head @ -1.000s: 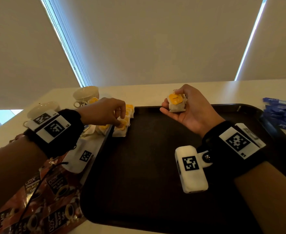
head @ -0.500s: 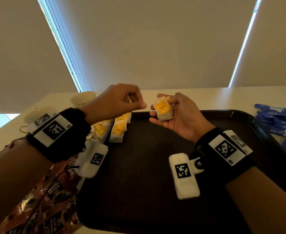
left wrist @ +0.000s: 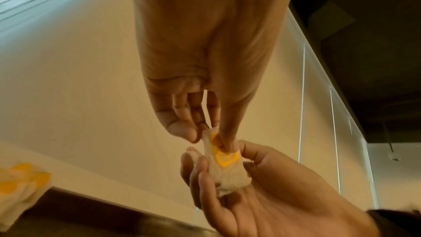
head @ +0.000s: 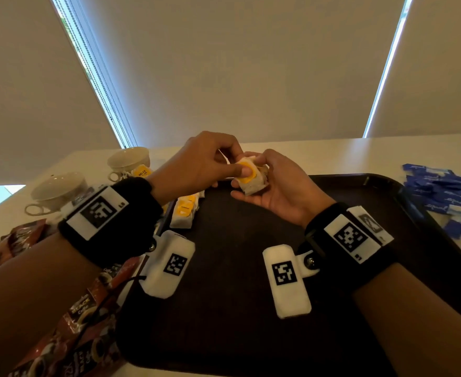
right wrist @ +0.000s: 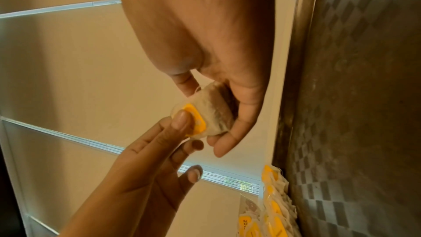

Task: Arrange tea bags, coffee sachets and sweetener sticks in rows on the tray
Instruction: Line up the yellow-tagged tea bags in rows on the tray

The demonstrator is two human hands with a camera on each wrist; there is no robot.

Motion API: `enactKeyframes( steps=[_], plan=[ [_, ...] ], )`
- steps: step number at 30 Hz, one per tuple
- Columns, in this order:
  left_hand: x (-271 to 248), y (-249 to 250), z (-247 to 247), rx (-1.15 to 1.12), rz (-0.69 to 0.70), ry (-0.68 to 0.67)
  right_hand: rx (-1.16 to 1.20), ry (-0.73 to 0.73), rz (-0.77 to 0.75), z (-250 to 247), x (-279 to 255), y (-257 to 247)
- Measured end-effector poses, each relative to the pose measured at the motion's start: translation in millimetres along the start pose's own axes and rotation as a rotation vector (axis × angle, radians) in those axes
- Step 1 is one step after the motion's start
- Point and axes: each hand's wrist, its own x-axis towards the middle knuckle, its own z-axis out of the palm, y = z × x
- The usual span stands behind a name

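My right hand [head: 267, 183] cradles a small stack of white tea bags with yellow tags [head: 251, 178] in its curled fingers, above the far edge of the dark tray [head: 224, 308]. My left hand [head: 218, 164] pinches the top tea bag [left wrist: 224, 154] of that stack between thumb and fingers, thumb on the yellow tag [right wrist: 196, 122]. A short row of tea bags [head: 184, 210] lies at the tray's far left corner. Red-brown coffee sachets [head: 69, 327] lie on the table left of the tray. Blue sweetener sticks [head: 447, 194] are piled to its right.
Two pale cups [head: 58, 191] [head: 128, 161] stand at the table's back left, with a loose tea bag [head: 142, 171] beside the nearer-centre one. Roller blinds [head: 237, 66] hang close behind the table.
My left hand left the row of tea bags on the tray, rose and moved right to the stack in my right hand, and now pinches its top bag. The right hand shifted slightly.
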Motion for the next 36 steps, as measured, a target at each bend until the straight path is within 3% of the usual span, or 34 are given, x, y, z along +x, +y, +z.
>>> enactKeyframes(
  steps=[5,10,16,19,25,31,36],
  plan=[
    [-10.1,6.3,-19.6,-0.154,-0.034,-0.020,0.032,0.091,-0.032,0.5,-0.1,-1.7],
    [-19.9,-1.8,-51.3,-0.147,-0.108,0.014,0.049,0.130,-0.041,-3.7,0.0,-1.6],
    [-33.6,-33.5,-54.1,0.029,-0.331,-0.514,0.019,0.128,-0.046,-4.5,-4.3,-4.4],
    [-38.4,-44.2,-48.6,0.027,-0.385,-0.617,0.005,0.135,-0.043,-4.9,-3.9,-4.5],
    [-30.1,-63.2,-36.4,0.167,-0.353,-0.567,-0.013,0.152,-0.042,-6.0,-4.9,-6.0],
    [-26.8,-68.4,-26.2,0.525,-0.238,-0.472,-0.010,0.159,-0.041,-6.2,-4.7,-7.2],
    [-29.6,-64.1,-29.7,0.547,-0.146,-0.371,-0.020,0.156,-0.040,-6.4,-5.1,-6.9]
  ],
)
